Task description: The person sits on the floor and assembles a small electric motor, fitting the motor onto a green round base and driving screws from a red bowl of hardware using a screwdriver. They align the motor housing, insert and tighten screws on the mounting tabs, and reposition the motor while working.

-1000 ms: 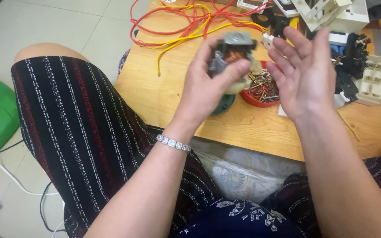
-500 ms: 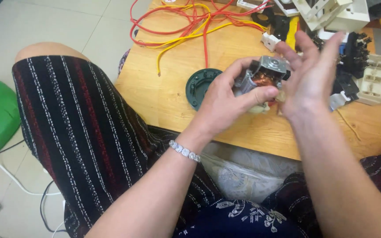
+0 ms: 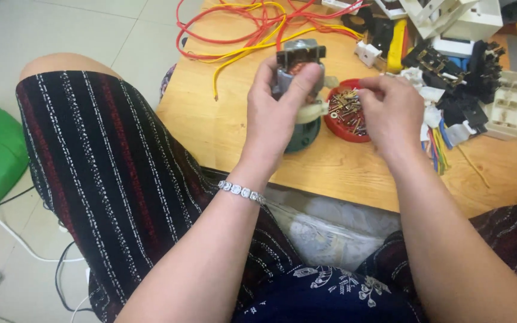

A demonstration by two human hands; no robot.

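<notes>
Copper windings show in the small motor (image 3: 299,63), held upright above the wooden worktop (image 3: 222,119) in the left hand (image 3: 276,113), its grip closed round it, freeing the right hand (image 3: 390,110) to pinch among screws in the red dish (image 3: 337,124).

Soft, even daylight fills the scene — bright, with no hard glare on the wooden table (image 3: 222,119). Only faint shadows lie under the hands upon it. Focus holds sharp near the table's middle — edges beyond it bend slightly from the wide lens.
</notes>
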